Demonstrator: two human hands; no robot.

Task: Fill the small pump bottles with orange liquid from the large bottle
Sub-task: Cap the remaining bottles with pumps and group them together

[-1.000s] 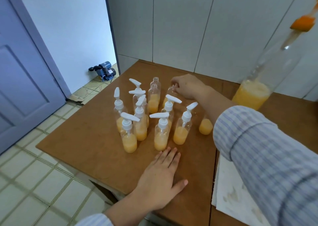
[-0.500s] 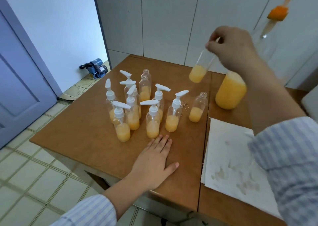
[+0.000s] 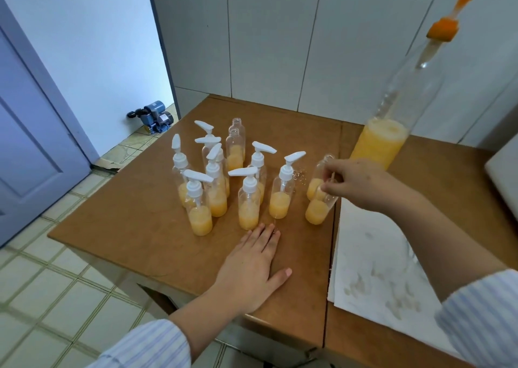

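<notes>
Several small clear bottles with white pump tops [image 3: 249, 196] stand clustered on the brown table [image 3: 134, 227], each partly filled with orange liquid. Two capless ones [image 3: 236, 146] stand at the back. My right hand [image 3: 356, 182] holds a capless small bottle [image 3: 318, 212] by its upper part, its base on or just above the table, right beside another capless bottle [image 3: 315, 187]. The large clear bottle [image 3: 381, 146] with an orange pump top stands behind at the right, liquid low in it. My left hand [image 3: 252, 269] lies flat and open on the table near the front.
A stained white paper towel [image 3: 378, 272] covers the table's right front. A grey tiled wall runs behind. On the tiled floor at the left sit a blue water pump [image 3: 152, 116] and a blue door [image 3: 30, 132]. A white object [image 3: 504, 171] pokes in at the right edge.
My right hand picked a capless bottle from the back of the cluster, lifted it high, and has brought it down to the table at the right of the group. The left hand stayed flat.
</notes>
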